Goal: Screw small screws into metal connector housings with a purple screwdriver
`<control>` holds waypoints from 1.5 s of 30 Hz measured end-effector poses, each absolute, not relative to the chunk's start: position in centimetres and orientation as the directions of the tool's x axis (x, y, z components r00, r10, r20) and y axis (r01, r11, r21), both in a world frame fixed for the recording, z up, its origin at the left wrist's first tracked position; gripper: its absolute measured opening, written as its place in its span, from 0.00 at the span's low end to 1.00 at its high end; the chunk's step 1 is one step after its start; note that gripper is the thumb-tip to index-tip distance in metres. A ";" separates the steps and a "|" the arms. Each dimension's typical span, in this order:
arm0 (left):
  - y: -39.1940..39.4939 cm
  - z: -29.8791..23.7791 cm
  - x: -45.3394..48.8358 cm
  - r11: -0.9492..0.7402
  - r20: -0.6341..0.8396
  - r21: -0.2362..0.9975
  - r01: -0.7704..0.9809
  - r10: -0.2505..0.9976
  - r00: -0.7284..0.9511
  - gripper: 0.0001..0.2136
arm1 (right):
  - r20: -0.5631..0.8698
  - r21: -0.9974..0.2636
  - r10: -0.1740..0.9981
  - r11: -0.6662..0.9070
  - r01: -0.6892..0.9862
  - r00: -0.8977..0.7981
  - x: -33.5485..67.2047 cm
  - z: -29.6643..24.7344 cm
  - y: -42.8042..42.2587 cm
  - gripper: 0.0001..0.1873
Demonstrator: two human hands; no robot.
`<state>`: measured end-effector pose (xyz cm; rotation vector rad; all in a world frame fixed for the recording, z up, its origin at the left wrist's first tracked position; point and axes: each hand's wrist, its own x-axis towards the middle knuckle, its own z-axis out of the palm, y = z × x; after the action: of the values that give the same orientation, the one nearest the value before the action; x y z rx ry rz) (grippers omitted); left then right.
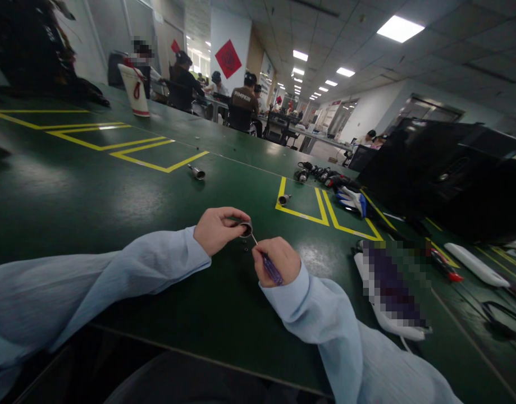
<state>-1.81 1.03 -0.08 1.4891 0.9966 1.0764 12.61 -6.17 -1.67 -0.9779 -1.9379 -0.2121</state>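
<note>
Currently holding small silver metal cylinder (246,228) in L hand (218,230), thumb + fingers clamped round it, just above dark green table (114,191). Gripping purple-handled thin-shaft screwdriver (272,270) in R hand (277,261), fist closed; long axis up-left from fist, tip at cyl.'s near side, contact unclear. Cyl. betw. hands, nearer L. Tiny dark bits (245,247) on table just below. Open room fwd + left; white pouch (403,334) to right, well apart.
</note>
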 end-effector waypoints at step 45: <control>1.2 0.1 -1.8 0.089 -0.062 0.993 -0.072 0.946 0.317 0.14 | 0.618 -0.742 0.772 0.510 0.434 0.150 13.1 -2.4 -6.1 0.09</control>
<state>-1.82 1.15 0.07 1.2271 0.9478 0.9580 13.11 -6.09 -2.44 -1.1025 -1.4799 0.3316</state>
